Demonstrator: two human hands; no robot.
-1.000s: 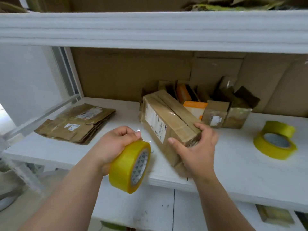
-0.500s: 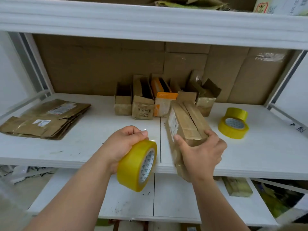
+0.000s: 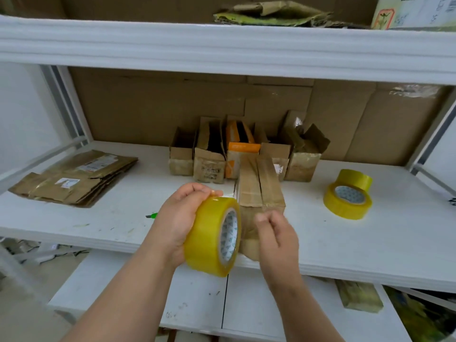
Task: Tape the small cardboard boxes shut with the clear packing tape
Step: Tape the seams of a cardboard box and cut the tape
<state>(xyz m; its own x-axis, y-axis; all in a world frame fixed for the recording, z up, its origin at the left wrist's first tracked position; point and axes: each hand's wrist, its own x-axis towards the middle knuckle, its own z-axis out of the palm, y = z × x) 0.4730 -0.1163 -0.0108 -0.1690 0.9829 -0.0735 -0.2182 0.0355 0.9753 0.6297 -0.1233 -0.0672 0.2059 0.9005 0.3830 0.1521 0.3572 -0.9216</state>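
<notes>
Left hand (image 3: pixel 177 218) grips tape roll (image 3: pixel 212 235); right hand (image 3: pixel 276 233) curled, empty, near long box (image 3: pixel 259 186). Advice: find tape end, pull straight along seam.

White shelving unit: middle shelf (image 3: pixel 103 213) at hand level, upper shelf (image 3: pixel 222 48) above, lower shelf (image 3: pixel 197 299) beneath. Brown cardboard backing (image 3: pixel 153 107) behind. White wall (image 3: pixel 27 114) far left, metal uprights (image 3: pixel 71 104) at the sides. Even, bright light.
</notes>
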